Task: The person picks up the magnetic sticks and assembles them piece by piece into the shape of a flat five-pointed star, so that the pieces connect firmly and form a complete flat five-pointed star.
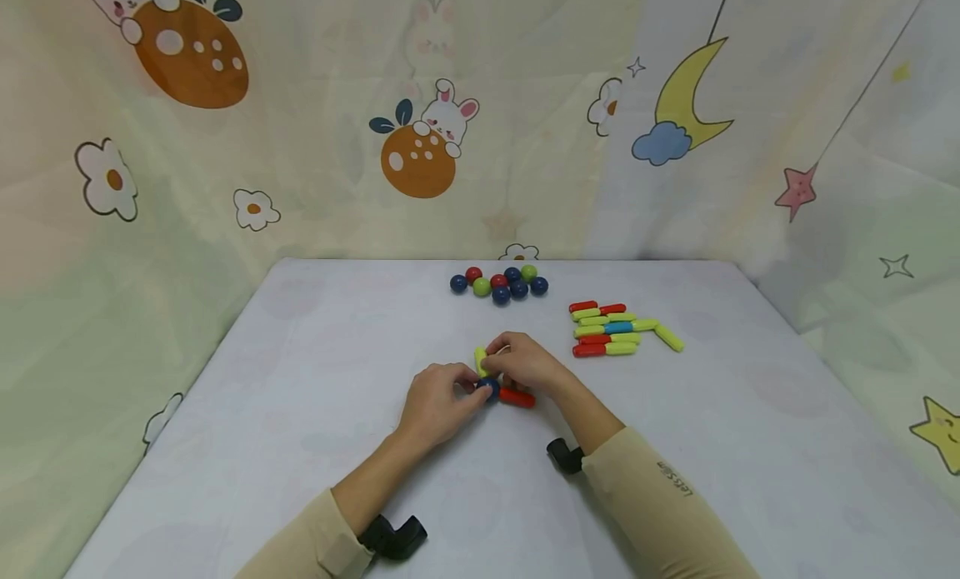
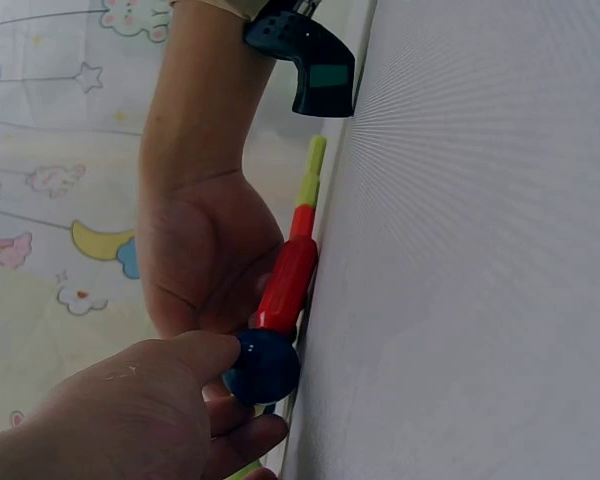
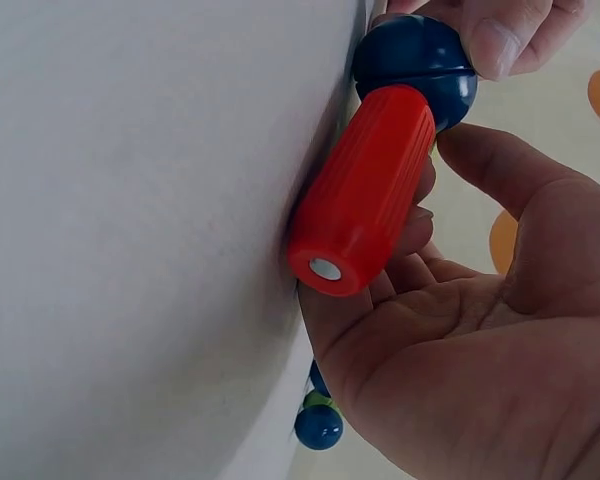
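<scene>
Working near the middle of a smooth, matt white table. At nine o'clock, left hand, curled, thumb and fingers pinching a glossy, grooved blue ball; at two o'clock, right hand, bent, pinching a yellow-green rod just short of the ball's twelve. Apparently joining rod to ball; calls for steadying the ball and squaring the rod's end. Farther off at two, spare rods. Touching the ball past three, a tapered, ribbed, plastic-looking red rod. Toward twelve, round shiny spare balls. Smallest, in the red end, a pale disc, perhaps magnetic.
</scene>
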`<state>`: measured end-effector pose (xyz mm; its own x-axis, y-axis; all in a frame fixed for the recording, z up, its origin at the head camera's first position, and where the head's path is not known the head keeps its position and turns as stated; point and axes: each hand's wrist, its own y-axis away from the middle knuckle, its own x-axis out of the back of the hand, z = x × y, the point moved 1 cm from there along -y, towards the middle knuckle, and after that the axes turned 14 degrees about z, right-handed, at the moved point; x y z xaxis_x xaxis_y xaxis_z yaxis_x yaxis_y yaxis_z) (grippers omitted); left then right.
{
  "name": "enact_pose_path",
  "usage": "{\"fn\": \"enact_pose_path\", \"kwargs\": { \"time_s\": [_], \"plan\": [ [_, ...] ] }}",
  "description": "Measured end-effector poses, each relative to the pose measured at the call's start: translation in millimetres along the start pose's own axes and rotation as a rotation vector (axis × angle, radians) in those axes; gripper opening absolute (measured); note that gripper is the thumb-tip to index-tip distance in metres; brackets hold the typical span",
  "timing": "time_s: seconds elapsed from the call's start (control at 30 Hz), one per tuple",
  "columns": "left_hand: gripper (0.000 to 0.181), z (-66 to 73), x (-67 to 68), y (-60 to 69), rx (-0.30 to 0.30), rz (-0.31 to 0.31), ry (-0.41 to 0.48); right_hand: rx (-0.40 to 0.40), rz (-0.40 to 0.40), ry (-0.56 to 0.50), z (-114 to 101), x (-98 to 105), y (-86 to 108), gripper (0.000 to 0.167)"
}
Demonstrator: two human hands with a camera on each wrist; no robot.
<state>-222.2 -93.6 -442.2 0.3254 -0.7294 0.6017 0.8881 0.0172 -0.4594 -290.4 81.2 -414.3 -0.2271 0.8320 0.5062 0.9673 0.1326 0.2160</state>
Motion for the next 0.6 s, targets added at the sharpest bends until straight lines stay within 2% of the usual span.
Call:
{"fn": "enact_pose_path", "kwargs": {
  "time_s": [0.33, 0.43, 0.6],
  "plan": [
    [0.018, -2.6, -1.5, 0.4, 0.009, -0.011, 0.004, -0.008, 0.011, 0.031, 0.5, 2.9, -0.2, 0.037],
    [0.019, -2.3, -2.2, 0.6, 0.012, -0.011, -0.002, 0.041, 0.078, 0.065, 2.4, 7.0, -4.3, 0.034],
    [0.021, -2.0, -3.0, 0.1, 0.012, -0.008, -0.034, 0.198, 0.274, 0.179, 7.3, 17.7, -19.0, 0.027]
  ]
}}
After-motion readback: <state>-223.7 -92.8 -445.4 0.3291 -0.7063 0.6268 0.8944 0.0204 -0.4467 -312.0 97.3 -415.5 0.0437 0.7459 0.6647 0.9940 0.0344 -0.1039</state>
